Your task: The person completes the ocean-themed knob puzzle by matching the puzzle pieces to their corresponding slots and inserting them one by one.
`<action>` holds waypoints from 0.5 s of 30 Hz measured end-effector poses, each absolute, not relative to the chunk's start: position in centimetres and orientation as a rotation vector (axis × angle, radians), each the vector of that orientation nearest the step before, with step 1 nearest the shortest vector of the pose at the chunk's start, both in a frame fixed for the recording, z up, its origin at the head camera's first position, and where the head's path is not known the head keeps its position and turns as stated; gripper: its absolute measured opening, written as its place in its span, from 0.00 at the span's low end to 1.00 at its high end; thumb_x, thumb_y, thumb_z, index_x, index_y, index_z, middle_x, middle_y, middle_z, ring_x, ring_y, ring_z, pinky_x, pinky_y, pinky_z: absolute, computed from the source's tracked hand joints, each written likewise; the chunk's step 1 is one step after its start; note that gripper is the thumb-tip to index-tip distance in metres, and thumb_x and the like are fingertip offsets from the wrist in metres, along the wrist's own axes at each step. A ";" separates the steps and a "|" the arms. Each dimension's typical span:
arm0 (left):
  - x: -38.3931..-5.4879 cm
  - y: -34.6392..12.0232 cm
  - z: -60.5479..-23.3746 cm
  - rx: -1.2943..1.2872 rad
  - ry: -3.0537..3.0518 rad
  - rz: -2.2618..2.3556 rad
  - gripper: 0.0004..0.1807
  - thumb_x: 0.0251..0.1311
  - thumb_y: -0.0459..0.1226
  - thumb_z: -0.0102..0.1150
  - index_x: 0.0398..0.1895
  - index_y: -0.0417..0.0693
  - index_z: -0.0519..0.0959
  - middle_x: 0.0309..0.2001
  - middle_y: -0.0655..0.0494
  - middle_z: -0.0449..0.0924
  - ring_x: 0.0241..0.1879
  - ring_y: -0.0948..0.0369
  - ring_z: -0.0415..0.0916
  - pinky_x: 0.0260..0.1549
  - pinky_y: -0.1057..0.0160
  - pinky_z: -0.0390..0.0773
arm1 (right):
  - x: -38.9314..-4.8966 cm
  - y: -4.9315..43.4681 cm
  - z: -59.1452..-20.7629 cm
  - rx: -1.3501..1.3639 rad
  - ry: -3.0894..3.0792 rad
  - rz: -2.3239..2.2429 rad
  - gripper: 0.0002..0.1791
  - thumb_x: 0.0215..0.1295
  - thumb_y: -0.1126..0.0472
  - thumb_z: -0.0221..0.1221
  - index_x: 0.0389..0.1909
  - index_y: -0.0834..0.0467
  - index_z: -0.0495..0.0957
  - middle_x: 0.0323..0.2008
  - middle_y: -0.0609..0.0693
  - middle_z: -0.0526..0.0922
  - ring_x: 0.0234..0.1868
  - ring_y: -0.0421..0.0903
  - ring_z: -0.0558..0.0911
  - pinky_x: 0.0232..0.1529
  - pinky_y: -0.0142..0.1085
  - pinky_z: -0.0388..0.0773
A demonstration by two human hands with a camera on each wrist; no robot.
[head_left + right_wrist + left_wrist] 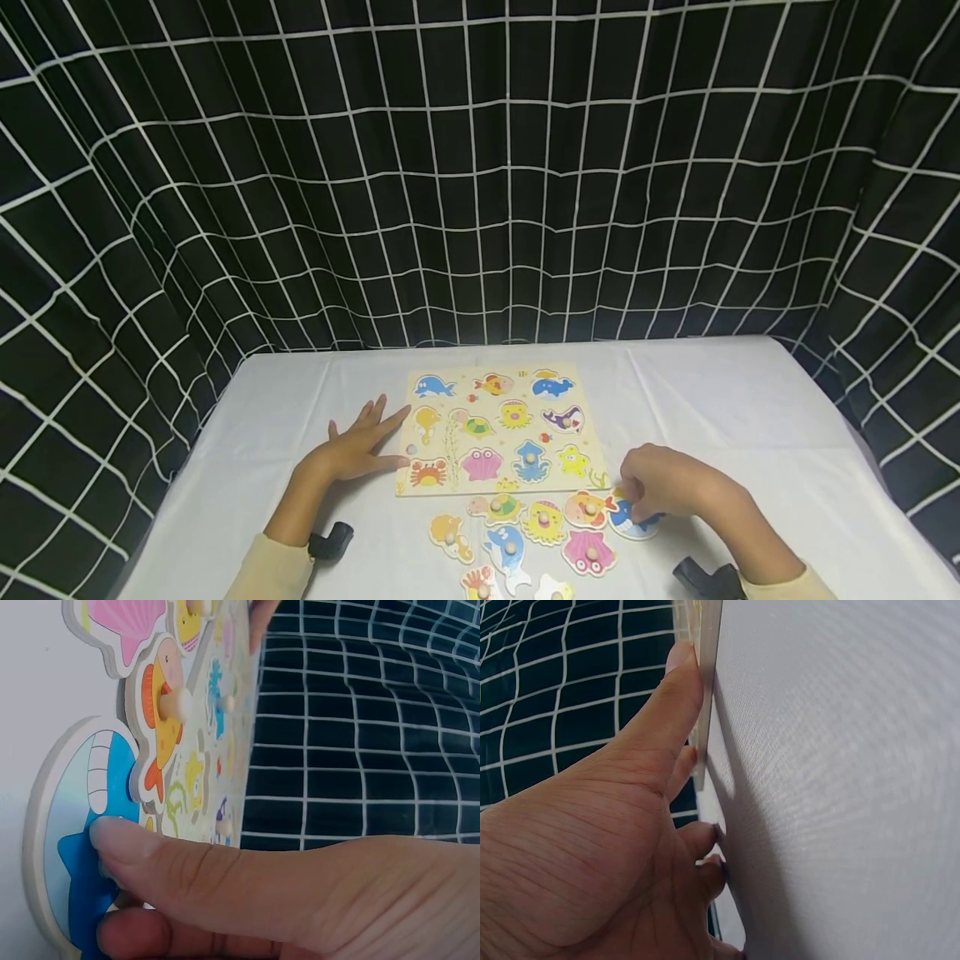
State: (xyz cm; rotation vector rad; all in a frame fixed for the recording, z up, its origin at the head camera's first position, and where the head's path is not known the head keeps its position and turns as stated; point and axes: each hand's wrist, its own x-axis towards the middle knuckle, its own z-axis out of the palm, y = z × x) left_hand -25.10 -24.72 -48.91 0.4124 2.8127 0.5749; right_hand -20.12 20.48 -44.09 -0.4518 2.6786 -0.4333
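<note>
My left hand [358,450] lies at the left edge of a wooden sea-animal puzzle board [517,433], fingers spread. In the left wrist view its thumb [682,686] touches the board's edge. My right hand [667,479], by the board's lower right corner, pinches a blue whale puzzle piece [120,765] between thumb and fingers; the fingers hide its knob. Beside the whale is an orange fish piece [169,705] with a round knob. The purple whale piece [564,418] and the blue squid piece [530,461] sit in the board.
Loose knobbed pieces lie on the white cloth in front of the board: turtle [504,508], octopus [543,523], pink shell [590,552], seahorse [450,537], dolphin [508,554], crab [480,583] and a partly cut-off starfish [553,588]. A black gridded curtain [487,200] surrounds the table's back and sides.
</note>
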 end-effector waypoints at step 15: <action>-25.2 -24.7 -49.1 0.406 2.814 0.553 0.48 0.60 0.63 0.63 0.80 0.60 0.58 0.81 0.39 0.42 0.80 0.41 0.36 0.63 0.20 0.33 | -21.2 22.3 -44.0 -0.520 2.816 -0.319 0.10 0.51 0.60 0.75 0.27 0.52 0.81 0.25 0.42 0.78 0.29 0.42 0.75 0.38 0.45 0.81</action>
